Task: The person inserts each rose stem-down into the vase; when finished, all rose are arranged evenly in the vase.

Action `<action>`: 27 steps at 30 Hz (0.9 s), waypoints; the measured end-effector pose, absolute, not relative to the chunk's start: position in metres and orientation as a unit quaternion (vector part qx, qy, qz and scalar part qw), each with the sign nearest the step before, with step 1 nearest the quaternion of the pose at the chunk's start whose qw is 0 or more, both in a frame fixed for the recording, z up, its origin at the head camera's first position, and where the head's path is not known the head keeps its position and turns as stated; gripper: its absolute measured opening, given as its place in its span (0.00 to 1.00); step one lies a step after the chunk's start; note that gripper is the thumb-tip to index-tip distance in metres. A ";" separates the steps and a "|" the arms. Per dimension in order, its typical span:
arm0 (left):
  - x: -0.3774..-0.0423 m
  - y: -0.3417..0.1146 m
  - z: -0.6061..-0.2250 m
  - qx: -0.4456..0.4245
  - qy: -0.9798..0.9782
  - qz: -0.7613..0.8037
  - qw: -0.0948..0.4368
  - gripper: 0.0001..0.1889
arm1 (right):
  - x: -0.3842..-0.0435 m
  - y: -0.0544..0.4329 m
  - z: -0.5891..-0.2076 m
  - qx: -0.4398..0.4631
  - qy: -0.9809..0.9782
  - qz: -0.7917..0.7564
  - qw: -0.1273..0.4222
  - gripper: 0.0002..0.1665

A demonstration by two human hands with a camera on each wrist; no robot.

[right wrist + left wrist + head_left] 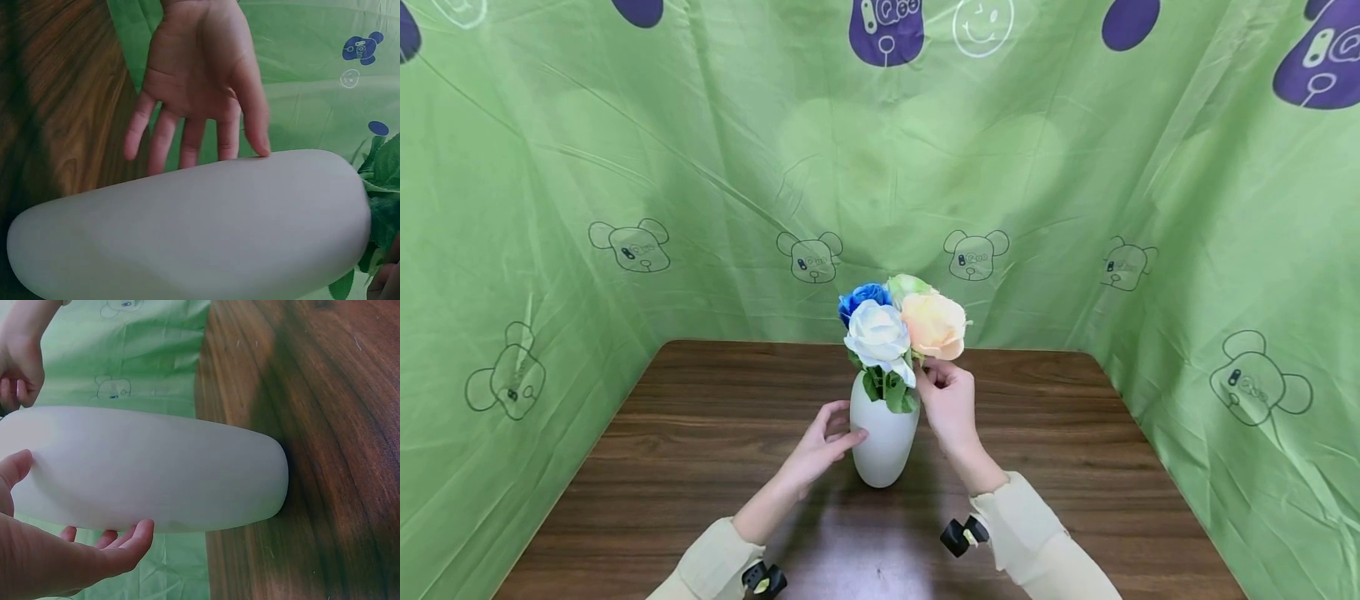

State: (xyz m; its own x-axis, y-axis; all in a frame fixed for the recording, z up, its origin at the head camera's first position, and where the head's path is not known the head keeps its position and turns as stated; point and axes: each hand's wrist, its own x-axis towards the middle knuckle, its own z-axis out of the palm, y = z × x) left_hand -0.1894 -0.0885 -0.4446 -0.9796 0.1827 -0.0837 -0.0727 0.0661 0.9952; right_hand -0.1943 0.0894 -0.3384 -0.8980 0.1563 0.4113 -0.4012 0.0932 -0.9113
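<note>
A white vase [882, 446] stands upright on the table, with artificial roses in its mouth. My left hand [818, 443] is at the vase's left side; its thumb and fairly straight fingers touch the wall, as the right wrist view also shows. Right of the mouth, my right hand [951, 404] has curled fingers and pinches the peach rose [934, 325] just below its bloom; the pinched spot is partly hidden. A white rose [877, 333] faces front, a blue rose [863, 300] sits behind it, and a pale green flower [908, 287] is at the back. Green leaves [895, 392] hang over the rim.
Dark wood-grain table [700, 433] lies under the vase. A green printed curtain [722, 208] encloses the back and both sides, close behind the table's far edge. Small black devices [964, 535] are worn at both sleeve cuffs.
</note>
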 end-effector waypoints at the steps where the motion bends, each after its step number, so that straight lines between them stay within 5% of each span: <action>1: -0.190 -0.089 -0.445 0.038 0.725 0.681 0.094 0.31 | -0.194 0.089 -0.340 0.082 -0.708 0.670 0.208 0.05; 16: -0.189 -0.088 -0.443 0.043 0.725 0.680 0.100 0.31 | -0.193 0.086 -0.360 0.085 -0.714 0.666 0.199 0.08; 27: -0.189 -0.089 -0.445 0.044 0.723 0.683 0.095 0.30 | -0.204 0.105 -0.406 0.139 -0.667 0.689 0.247 0.06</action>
